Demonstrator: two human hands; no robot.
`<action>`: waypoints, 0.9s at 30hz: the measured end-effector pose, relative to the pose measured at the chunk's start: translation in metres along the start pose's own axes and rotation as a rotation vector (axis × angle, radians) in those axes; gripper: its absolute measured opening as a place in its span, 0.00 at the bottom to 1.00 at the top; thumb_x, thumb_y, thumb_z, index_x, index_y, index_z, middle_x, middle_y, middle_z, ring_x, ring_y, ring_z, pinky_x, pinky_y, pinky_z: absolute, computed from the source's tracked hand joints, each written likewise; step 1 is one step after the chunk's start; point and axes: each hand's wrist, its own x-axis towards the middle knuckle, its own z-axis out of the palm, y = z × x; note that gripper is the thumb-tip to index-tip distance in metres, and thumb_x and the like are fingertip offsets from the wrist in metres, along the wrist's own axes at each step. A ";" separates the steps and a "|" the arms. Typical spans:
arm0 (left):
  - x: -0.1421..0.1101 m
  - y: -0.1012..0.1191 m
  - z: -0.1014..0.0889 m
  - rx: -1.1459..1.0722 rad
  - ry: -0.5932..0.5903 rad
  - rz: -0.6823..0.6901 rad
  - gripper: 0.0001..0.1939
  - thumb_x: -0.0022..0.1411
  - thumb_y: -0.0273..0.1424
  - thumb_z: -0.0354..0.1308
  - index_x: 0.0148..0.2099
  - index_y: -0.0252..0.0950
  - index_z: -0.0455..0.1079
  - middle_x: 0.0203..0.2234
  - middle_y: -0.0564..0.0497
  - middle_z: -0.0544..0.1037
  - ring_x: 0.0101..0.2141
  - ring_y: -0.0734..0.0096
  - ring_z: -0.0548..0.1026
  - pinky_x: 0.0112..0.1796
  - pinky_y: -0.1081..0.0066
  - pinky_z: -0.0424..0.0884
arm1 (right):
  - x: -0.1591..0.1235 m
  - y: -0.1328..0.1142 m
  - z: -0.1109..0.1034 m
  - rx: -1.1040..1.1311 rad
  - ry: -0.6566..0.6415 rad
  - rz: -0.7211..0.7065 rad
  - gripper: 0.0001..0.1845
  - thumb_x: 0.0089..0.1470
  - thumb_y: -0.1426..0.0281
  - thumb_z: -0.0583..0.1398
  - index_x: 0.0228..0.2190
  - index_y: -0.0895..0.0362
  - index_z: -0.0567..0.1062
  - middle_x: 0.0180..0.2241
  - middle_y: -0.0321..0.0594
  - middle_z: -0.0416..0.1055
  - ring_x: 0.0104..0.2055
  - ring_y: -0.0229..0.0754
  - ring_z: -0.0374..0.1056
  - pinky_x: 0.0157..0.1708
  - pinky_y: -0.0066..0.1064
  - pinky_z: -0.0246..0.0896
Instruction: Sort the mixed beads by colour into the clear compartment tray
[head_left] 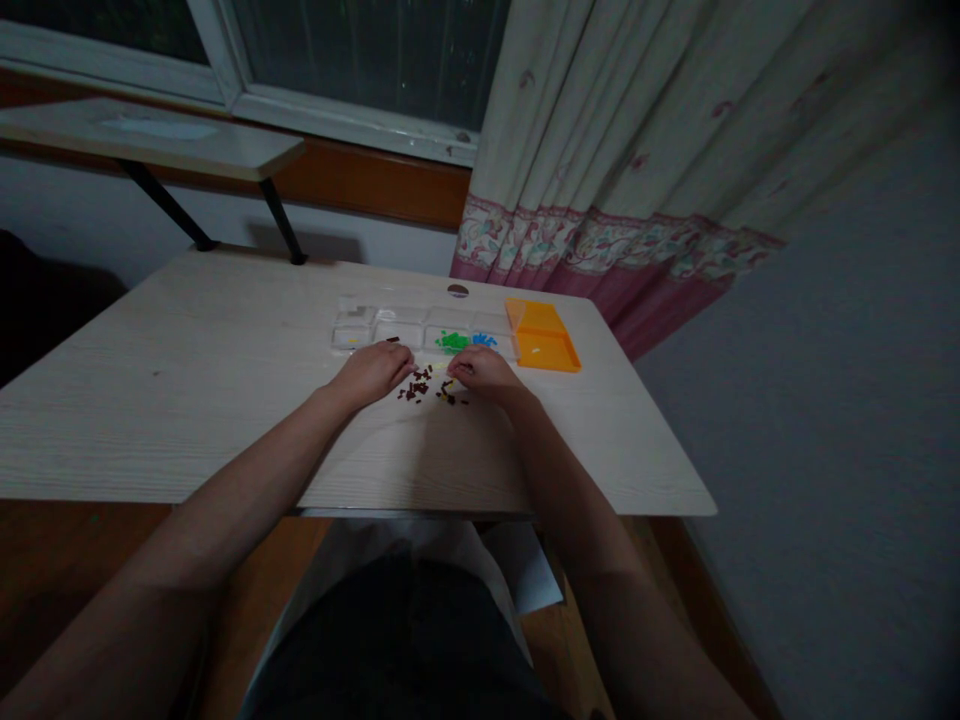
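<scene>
My left hand (375,372) rests on the table with its fingers curled together, at the left edge of a loose pile of small dark brown pieces (416,387). Across from it, my right hand (484,371) is closed too, its fingertips beside the pile; anything pinched in either hand is too small to make out. A few yellow pieces lie among the brown ones. Just behind my hands stands a clear compartment box (400,330). Green pieces (453,342) fill one front compartment, and blue pieces (484,340) sit in the one to its right. A little yellow shows in the leftmost compartment.
An open orange case (551,347) with a small pale piece inside stands right of the clear box. A round dark-and-white spot (457,291) lies behind the box. A raised shelf (165,135) on black legs stands at the back left; a curtain (600,180) hangs behind.
</scene>
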 end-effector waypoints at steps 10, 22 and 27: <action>0.000 -0.019 -0.012 -0.410 0.389 -0.394 0.15 0.69 0.38 0.49 0.37 0.37 0.72 0.30 0.49 0.80 0.29 0.67 0.75 0.34 0.71 0.65 | -0.003 -0.002 -0.007 0.087 0.321 -0.021 0.09 0.59 0.69 0.59 0.36 0.55 0.79 0.37 0.43 0.74 0.42 0.43 0.67 0.46 0.35 0.63; 0.006 -0.037 0.006 -0.831 0.608 -0.558 0.11 0.61 0.37 0.59 0.40 0.34 0.73 0.29 0.49 0.80 0.25 0.72 0.75 0.29 0.74 0.69 | -0.009 0.013 -0.020 0.119 0.766 0.142 0.12 0.61 0.67 0.54 0.40 0.55 0.77 0.40 0.44 0.75 0.43 0.45 0.69 0.47 0.38 0.65; 0.008 -0.040 0.009 -0.937 0.660 -0.549 0.10 0.59 0.36 0.60 0.38 0.35 0.72 0.26 0.51 0.77 0.25 0.72 0.77 0.28 0.74 0.71 | -0.018 0.039 -0.029 0.078 1.001 0.288 0.14 0.61 0.66 0.54 0.39 0.57 0.78 0.38 0.45 0.74 0.43 0.44 0.68 0.47 0.39 0.65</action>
